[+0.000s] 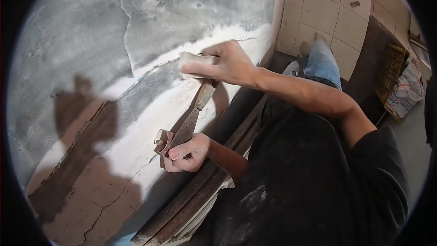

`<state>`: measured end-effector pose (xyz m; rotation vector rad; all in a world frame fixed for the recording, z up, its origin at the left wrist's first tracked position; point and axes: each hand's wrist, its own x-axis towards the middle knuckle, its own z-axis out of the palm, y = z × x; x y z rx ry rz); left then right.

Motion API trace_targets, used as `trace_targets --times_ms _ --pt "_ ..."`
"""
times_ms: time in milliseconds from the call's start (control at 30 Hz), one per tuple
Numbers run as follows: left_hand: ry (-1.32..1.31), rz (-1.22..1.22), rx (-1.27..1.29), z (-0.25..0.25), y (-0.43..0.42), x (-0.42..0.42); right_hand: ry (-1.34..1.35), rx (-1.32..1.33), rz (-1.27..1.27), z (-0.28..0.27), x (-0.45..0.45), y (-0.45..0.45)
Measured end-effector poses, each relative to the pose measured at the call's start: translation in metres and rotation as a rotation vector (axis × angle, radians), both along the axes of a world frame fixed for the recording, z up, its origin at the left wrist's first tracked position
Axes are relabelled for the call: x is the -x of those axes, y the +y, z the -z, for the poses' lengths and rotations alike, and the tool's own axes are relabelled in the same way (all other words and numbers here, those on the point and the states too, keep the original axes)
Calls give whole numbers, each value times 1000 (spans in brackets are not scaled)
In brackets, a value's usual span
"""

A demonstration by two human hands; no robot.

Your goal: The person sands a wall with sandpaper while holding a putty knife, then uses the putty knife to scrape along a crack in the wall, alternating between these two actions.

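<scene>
Strong light comes in from the person's right and glares off the pale band of the wall, washing it nearly white. To the left, a hard-edged head shadow darkens the plaster. The right fingers are smeared by motion; the left fingers look crisper. The black shirt swallows detail. Around everything, a round black border closes in, and the floor tiles bend near it.

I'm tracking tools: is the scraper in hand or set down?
In hand: the left hand holds the scraper by its blade, handle toward the right hand.
</scene>
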<state>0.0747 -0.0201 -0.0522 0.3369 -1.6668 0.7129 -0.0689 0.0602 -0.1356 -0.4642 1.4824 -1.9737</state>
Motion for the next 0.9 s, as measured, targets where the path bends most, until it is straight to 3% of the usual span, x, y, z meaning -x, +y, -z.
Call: trace_targets --times_ms 67,100,200,433,567,700,800,900 --pt "11 22 -52 -1 5 7 -47 -16 -10 23 -4 2" --pt "4 30 -81 -1 8 8 37 -102 -67 10 5 11" --pt "-32 -45 -89 2 3 -4 -83 5 -85 -15 14 9" --pt "-70 -60 -81 -2 10 4 -41 7 -64 -1 8 10" --pt "-54 -75 -85 1 5 -2 -82 99 -77 -36 18 6" --pt "-49 -6 2 0 -1 -1 -135 71 -76 1 5 6" --pt "-44 -5 -15 0 3 2 -75 37 4 6 2 5" --pt "-64 -5 -52 0 3 -4 -191 51 -92 2 4 10"
